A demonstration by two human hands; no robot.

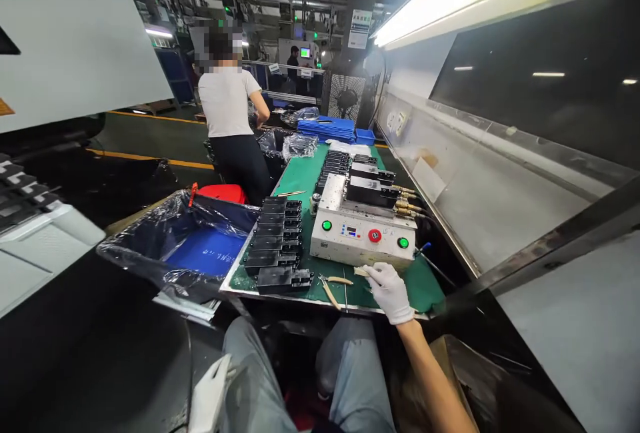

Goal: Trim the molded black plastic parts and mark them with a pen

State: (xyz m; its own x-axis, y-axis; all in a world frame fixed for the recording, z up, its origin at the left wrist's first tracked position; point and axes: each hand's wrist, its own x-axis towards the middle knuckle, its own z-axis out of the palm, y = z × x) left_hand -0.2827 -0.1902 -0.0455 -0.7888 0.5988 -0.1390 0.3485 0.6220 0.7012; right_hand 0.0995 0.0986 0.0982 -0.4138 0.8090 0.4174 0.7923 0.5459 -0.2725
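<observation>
My right hand point(390, 294), in a white glove, is over the front of the green-topped table, its fingers closed around a small beige piece point(361, 272) whose kind I cannot make out. Just left of it lie cutting pliers point(334, 284) with cream handles, and a thin dark rod point(345, 292). Right behind the hand stands a white machine point(363, 236) with two green buttons, a red button and a small display. A black rectangular part point(371, 192) sits on its top. My left hand point(210, 393), also gloved, hangs low beside my left thigh, fingers stretched out and holding nothing visible.
Black plastic housings point(277, 236) stand in a row left of the machine, with more behind it. A plastic-lined bin point(175, 246) is at the table's left. Brass fittings point(407, 205) stick out from the machine's right. Another person point(227, 103) works beyond the bin.
</observation>
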